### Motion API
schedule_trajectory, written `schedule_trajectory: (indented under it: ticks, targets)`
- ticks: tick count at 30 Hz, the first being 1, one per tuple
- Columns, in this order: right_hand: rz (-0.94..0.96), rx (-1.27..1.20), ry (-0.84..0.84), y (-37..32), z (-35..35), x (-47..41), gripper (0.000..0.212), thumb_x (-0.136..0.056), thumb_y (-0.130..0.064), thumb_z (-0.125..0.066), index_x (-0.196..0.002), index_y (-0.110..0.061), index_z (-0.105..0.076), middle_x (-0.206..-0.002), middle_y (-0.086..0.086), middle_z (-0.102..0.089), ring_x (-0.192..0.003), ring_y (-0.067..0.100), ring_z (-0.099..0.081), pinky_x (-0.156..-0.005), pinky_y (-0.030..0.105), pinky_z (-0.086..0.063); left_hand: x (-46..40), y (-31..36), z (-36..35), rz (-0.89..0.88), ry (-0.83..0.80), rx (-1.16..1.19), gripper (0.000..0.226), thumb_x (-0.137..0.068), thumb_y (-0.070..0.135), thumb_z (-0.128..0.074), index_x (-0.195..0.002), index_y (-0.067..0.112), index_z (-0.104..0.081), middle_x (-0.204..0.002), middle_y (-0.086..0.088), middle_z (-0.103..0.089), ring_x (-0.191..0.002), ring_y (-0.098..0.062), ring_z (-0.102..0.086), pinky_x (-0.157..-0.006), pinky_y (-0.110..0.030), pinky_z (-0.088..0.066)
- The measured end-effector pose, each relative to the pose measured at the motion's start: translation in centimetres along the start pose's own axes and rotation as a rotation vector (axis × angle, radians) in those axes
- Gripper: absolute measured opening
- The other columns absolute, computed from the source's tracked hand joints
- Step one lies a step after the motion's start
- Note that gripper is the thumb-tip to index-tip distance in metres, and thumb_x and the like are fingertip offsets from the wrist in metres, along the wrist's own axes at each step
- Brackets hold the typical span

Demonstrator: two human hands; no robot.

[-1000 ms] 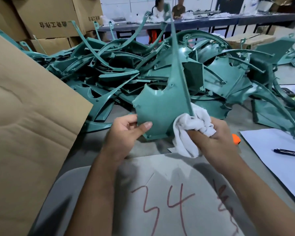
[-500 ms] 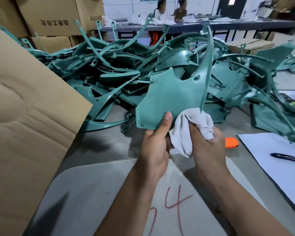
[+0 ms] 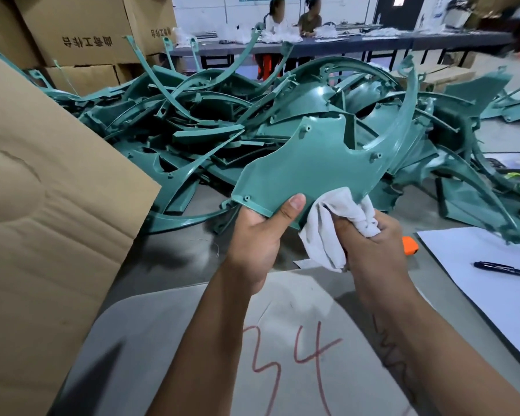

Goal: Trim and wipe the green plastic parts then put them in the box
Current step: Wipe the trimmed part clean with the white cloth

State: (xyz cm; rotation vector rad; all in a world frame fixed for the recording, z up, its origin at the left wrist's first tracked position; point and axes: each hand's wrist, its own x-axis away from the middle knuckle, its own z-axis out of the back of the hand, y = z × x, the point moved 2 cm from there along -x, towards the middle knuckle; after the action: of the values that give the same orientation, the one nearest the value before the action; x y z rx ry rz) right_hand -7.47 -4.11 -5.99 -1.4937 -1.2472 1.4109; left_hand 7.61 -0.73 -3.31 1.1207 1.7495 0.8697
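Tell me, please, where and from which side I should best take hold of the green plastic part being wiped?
Probably by its flat lower corner, from below. The left hand grips the green part there, thumb on the face by the bottom edge. That panel is broad and flat, so fingers get purchase, while the thin curved arm rising at the upper right looks awkward to hold. It also leaves the right hand room for the white cloth.

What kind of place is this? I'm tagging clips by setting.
Probably a factory finishing area: a big heap of green plastic parts on the bench, stacked cardboard cartons behind it, and other workers at a long table.
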Motion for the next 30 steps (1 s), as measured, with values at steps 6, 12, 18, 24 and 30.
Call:
schedule_trajectory:
  ticks: [6, 12, 18, 24, 30]
  targets:
    - [-0.031, -0.055, -0.024, -0.6, 0.3, -0.3, 0.034, -0.087, -0.029, -0.072, -0.061, -0.012, -0.057, -0.054, 0.002, -0.051, -0.055, 0.020, -0.048, -0.053, 0.032, -0.045, -0.1, 0.3, 0.3, -0.049, -0.076, -0.056, 0.042, -0.093, 0.010, -0.064, -0.133, 0.021, -0.058, -0.138, -0.002, -0.066, -0.132, -0.020, -0.059, -0.113, -0.035, -0.044]
    - [-0.046, -0.141, -0.002, -0.8, 2.3, -1.8, 0.028, -0.092, -0.030, -0.076, -0.085, -0.004, -0.071, -0.077, 0.023, -0.061, -0.070, 0.028, -0.068, -0.074, 0.046, -0.060, 0.2, 0.5, 2.7, 0.053, -0.140, -0.205, 0.032, -0.088, 0.019, -0.068, -0.118, 0.028, -0.068, -0.125, 0.008, -0.073, -0.121, -0.010, -0.066, -0.097, -0.021, -0.051]
    - [-0.047, -0.341, -0.360, -1.5, 1.9, -2.0, 0.030, -0.111, -0.024, -0.048, -0.090, -0.015, -0.066, -0.056, 0.006, -0.050, -0.040, 0.014, -0.037, -0.060, 0.034, -0.026, 0.7, 1.4, 5.1, 0.155, -0.184, -0.128, 0.032, -0.086, 0.023, -0.072, -0.117, 0.026, -0.076, -0.125, -0.003, -0.074, -0.118, -0.021, -0.069, -0.092, -0.029, -0.058]
    - [-0.249, -0.494, -0.127, -1.0, 2.4, -2.5, 0.027, -0.108, -0.021, -0.053, -0.093, -0.017, -0.076, -0.079, 0.003, -0.070, -0.063, 0.010, -0.064, -0.055, 0.021, -0.051, 1.2, 2.6, 7.1, 0.263, -0.187, -0.101, 0.032, -0.082, 0.012, -0.067, -0.101, 0.032, -0.082, -0.115, -0.002, -0.077, -0.107, -0.019, -0.074, -0.081, -0.026, -0.060]
    - [-0.383, -0.717, 0.064, -1.7, 3.9, -2.6, 0.033, -0.102, -0.027, -0.055, -0.074, -0.020, -0.071, -0.065, -0.007, -0.062, -0.056, 0.003, -0.054, -0.054, 0.011, -0.043, 1.8, 2.6, 7.1, 0.351, -0.178, -0.072, 0.031, -0.080, 0.010, -0.067, -0.105, 0.024, -0.080, -0.115, -0.004, -0.077, -0.105, -0.021, -0.075, -0.079, -0.031, -0.062]
